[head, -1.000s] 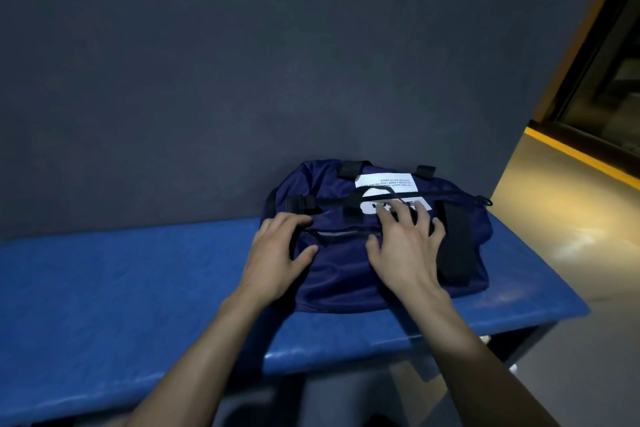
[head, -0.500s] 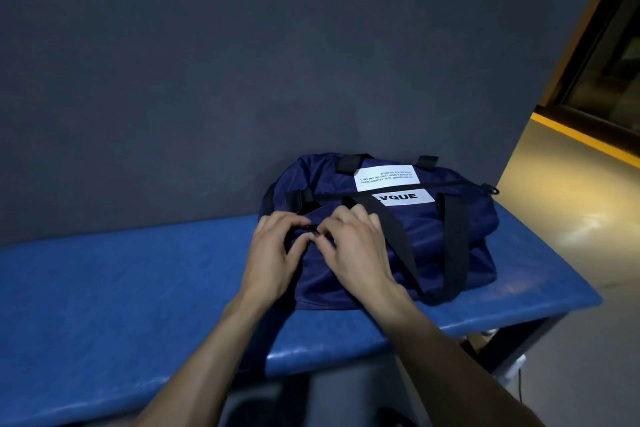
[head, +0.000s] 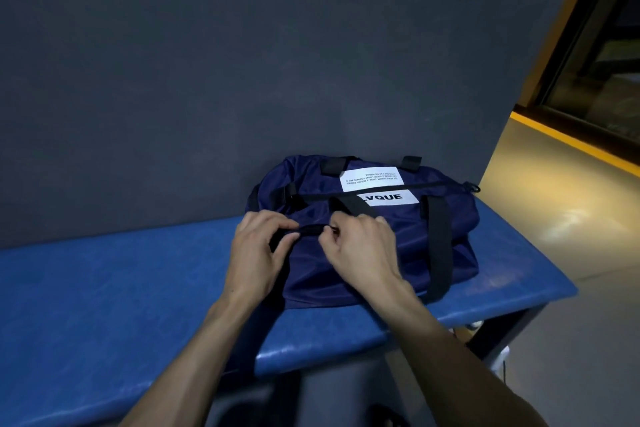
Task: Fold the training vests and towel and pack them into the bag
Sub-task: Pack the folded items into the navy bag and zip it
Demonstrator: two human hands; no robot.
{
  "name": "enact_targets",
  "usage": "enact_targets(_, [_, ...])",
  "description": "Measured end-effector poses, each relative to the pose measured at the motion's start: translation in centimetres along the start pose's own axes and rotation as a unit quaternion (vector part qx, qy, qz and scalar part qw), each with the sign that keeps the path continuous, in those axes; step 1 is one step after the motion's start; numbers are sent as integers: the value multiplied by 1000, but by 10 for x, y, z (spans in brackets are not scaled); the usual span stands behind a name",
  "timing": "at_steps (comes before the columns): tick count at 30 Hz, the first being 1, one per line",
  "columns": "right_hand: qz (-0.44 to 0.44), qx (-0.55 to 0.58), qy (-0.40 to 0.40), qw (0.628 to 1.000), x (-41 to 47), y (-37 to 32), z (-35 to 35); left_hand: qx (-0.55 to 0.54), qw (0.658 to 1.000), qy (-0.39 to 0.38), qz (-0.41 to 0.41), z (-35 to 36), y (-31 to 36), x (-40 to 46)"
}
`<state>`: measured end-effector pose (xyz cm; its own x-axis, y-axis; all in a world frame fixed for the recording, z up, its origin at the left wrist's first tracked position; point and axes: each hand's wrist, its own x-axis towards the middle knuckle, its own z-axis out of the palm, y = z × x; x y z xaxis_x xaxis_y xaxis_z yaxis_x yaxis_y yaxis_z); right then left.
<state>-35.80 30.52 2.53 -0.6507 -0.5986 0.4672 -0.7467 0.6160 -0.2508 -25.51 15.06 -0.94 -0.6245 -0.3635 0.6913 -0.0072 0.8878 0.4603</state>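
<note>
A navy duffel bag point(head: 398, 239) with black straps and a white label lies on the blue padded bench point(head: 104, 305), against the dark wall. My left hand point(head: 258, 253) pinches the bag's fabric at the left end of the front zip. My right hand point(head: 360, 250) has its fingers curled at the zip, pinching what looks like the zip pull. A short dark gap of the zip shows between the two hands. No vests or towel are visible.
The dark grey wall point(head: 242, 62) stands right behind the bag. The bench ends at the right, with a black leg point(head: 498, 333) below it. Beyond lies a lit floor point(head: 571, 236) with a yellow line point(head: 571, 142).
My right hand left the top of the bag near the label and came to the front zip beside my left hand. The black strap it covered now lies free across the bag.
</note>
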Motion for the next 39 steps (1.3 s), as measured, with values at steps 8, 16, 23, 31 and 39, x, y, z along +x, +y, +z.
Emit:
enact_targets(8, [169, -78, -71, 980, -5, 79, -43, -5, 1000, 4, 10, 1, 5, 2])
enact_targets(16, [129, 88, 34, 987, -18, 92, -47, 3, 998, 66, -17, -28, 2, 14])
enact_targets(23, [328, 397, 115, 850, -23, 133, -59, 24, 974, 55, -217, -89, -46, 28])
enact_targets(31, [407, 532, -65, 740, -16, 142, -36, 5, 990, -114, 77, -27, 106, 41])
enact_targets(39, [342, 603, -82, 716, -24, 138, -47, 237, 938, -246, 52, 79, 165, 5])
